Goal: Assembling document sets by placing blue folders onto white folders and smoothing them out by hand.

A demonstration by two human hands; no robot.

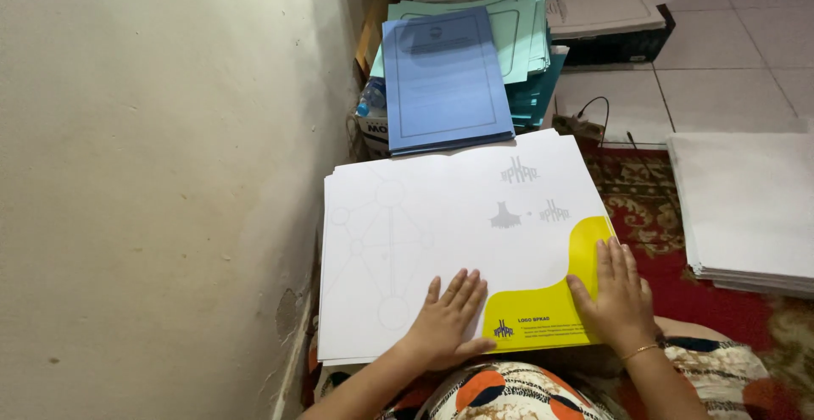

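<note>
A stack of large white printed sheets [441, 216] lies in front of me, the top one with faint grey circle-and-line marks and a yellow curved corner [551, 305]. My left hand [445, 322] rests flat on the white part of the top sheet near its front edge, fingers spread. Flat on the yellow corner at the sheet's right edge lies my right hand [617, 293], with a thin bracelet on its wrist. Neither hand grips anything.
A cream wall [153, 174] runs along the left. Behind the sheets stand piles of blue [445, 81] and teal folders [530, 38], a small bottle [371, 98] and a dark box with papers [606, 13]. Another white sheet stack [746, 208] lies at right on a red patterned rug [644, 208].
</note>
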